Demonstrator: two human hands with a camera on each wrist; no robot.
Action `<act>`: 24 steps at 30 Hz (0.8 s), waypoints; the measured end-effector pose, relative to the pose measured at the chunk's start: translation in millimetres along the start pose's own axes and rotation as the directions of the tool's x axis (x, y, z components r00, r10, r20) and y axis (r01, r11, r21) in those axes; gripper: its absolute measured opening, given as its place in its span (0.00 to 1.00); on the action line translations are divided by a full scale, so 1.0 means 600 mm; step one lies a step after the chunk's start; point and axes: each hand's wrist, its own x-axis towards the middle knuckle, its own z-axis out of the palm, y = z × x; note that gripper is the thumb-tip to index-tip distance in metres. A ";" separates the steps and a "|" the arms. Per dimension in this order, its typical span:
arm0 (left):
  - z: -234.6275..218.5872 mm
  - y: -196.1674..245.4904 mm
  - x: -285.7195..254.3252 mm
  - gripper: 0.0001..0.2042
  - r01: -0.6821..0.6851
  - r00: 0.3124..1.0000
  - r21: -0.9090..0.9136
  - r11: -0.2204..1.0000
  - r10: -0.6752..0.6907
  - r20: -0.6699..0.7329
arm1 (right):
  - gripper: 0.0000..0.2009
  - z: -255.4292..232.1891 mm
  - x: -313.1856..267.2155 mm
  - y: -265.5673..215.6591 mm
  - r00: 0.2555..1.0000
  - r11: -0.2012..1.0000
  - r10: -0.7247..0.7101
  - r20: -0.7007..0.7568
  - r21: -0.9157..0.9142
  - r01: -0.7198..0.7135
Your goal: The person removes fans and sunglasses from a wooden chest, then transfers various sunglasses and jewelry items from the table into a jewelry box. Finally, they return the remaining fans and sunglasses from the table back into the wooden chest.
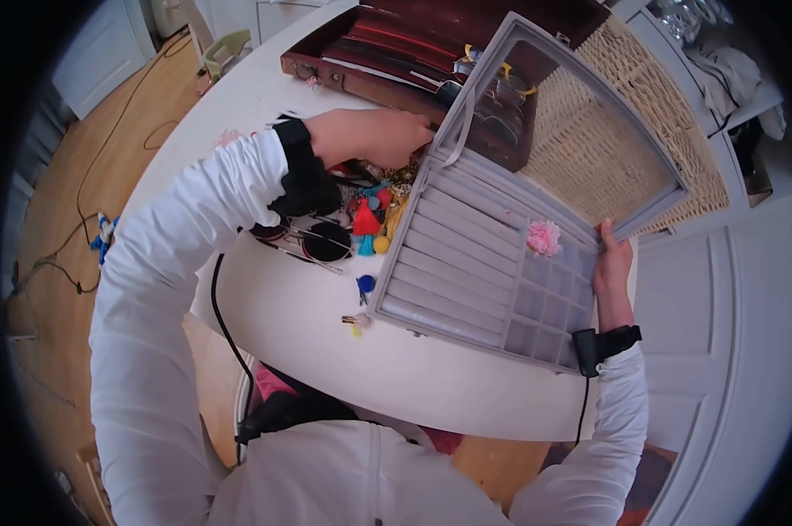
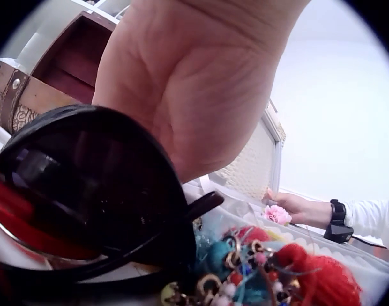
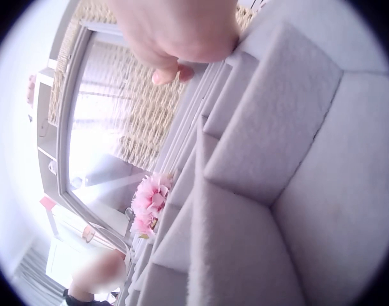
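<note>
A grey velvet jewelry box point(image 1: 466, 254) stands with its clear-windowed lid point(image 1: 580, 131) raised; it has long padded ring rows on the left and small square compartments on the right. A pink flower point(image 1: 543, 238) lies over the compartments. My left hand point(image 1: 369, 136) is at the box's back left corner, its fingertips at the edge beside a ribbon; the fingers are hidden in the left wrist view. My right hand point(image 1: 615, 267) grips the box's right side, thumb up near the lid's lower corner. Beneath my left arm lie sunglasses point(image 2: 86, 185) and a heap of colourful tasselled jewelry point(image 2: 264, 268).
Behind the box, a dark red case point(image 1: 369, 53) stands open, with glasses point(image 1: 501, 96) showing through the lid window. A woven mat point(image 1: 667, 114) lies at the back right. A blue hair clip point(image 1: 366, 285) and another small clip point(image 1: 355, 322) lie on the white table point(image 1: 326, 351).
</note>
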 end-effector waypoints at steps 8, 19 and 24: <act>-0.022 0.059 -0.055 0.13 0.129 0.984 0.036 0.991 -0.132 0.118 | 0.12 0.009 -0.002 0.000 0.999 0.997 0.032 -0.038 0.067 -0.029; 0.011 0.221 -0.268 0.12 -0.136 0.989 0.103 0.985 0.141 -0.049 | 0.24 -0.052 0.023 -0.060 0.998 0.967 0.011 -0.067 -0.253 -0.027; 0.041 0.224 -0.266 0.06 -0.151 0.988 0.219 0.964 0.151 0.018 | 0.20 -0.005 -0.053 -0.169 0.948 0.928 -0.293 -0.127 -0.275 0.250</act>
